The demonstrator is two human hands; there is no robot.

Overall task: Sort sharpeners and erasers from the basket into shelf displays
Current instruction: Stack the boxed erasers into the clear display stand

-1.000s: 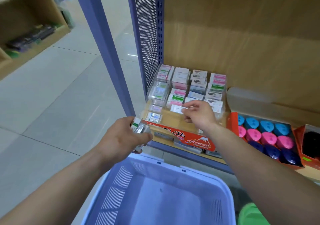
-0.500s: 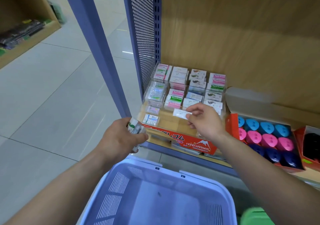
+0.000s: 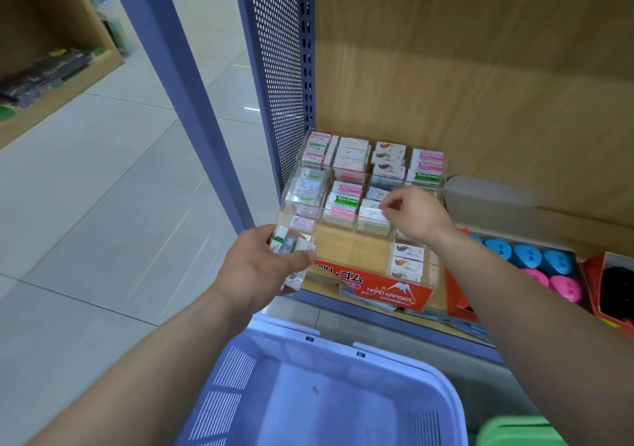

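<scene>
The left grip [image 3: 260,270] was clenched round a small stack of erasers [image 3: 290,244], held at the near-left corner of the display [image 3: 387,291], just above its edge. The right grip [image 3: 417,217] hung farther in and to the right, its fingers [image 3: 387,205] curled at the top eraser [image 3: 372,213] in the third column's middle bin. We could not tell whether they pinched that eraser or only touched it.

As we judged it, the next move turned on one thing: the stack lay left of the right grip and nearer to us, across the near bins. So the right grip was the one to travel left and near for the next piece, while the left had only to offer it.

The erasers in the bins lay with their long axis left to right. The stack's own axis was mostly hidden under the left fingers, so a turn might be needed before a piece went in.

The basket [image 3: 394,353] sat near, below both arms. The sharpeners [image 3: 525,256] lay well to the right in their red box [image 3: 459,291].
</scene>
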